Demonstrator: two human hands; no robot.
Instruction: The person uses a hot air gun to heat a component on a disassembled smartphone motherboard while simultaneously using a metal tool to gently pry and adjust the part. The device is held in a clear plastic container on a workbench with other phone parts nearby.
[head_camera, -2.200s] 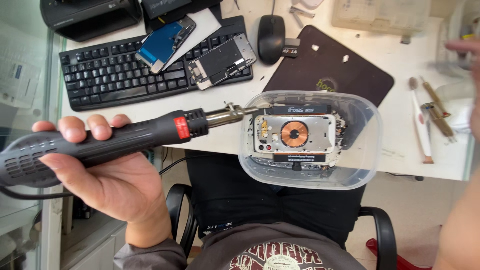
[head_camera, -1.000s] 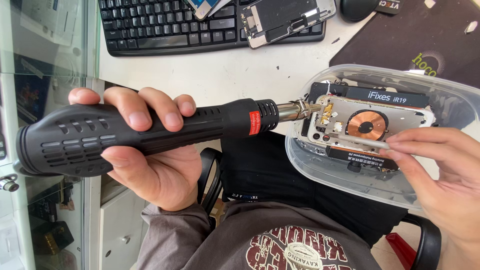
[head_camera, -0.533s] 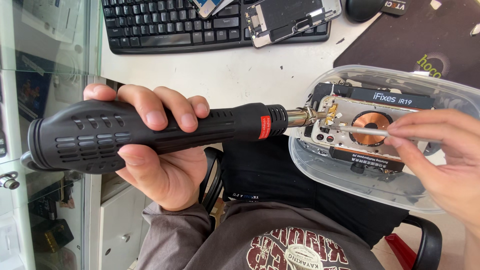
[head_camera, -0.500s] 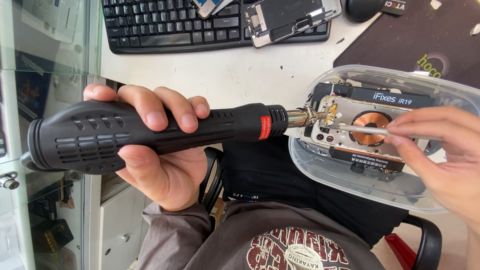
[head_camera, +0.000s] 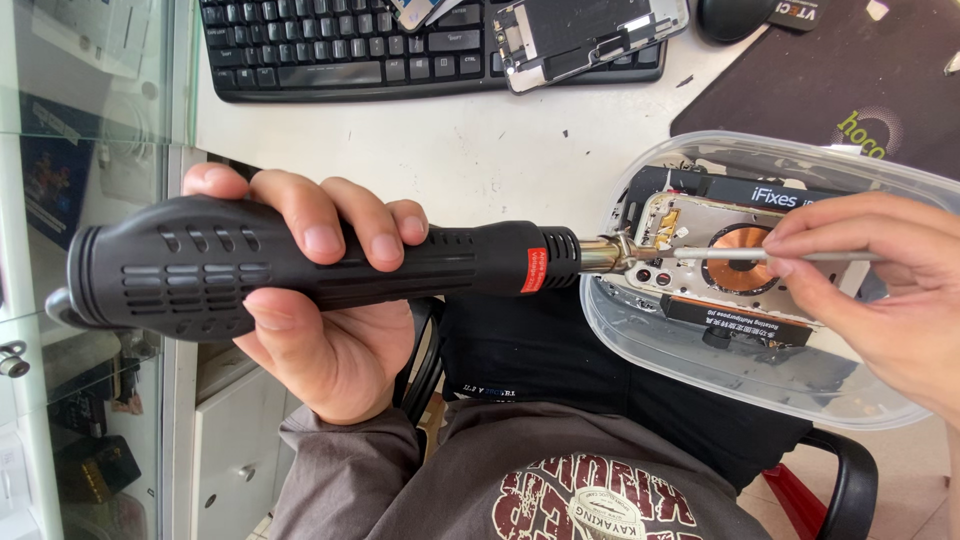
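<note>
Copper-coiled and stripped of its back, the opened phone (head_camera: 715, 265) is lying inside a clear plastic tub (head_camera: 700, 370) at the desk edge, its long axis running left to right across your view. Your right hand (head_camera: 880, 290), the nearer one, is pinching slim metal tweezers (head_camera: 760, 255) flat over the coil, tips pointing left. Your left hand (head_camera: 320, 310) is wrapping fully around a black hot-air gun (head_camera: 300, 265), its nozzle meeting the phone's left end in line with the tweezers. A black keyboard (head_camera: 400, 50) is sitting beyond, well apart.
</note>
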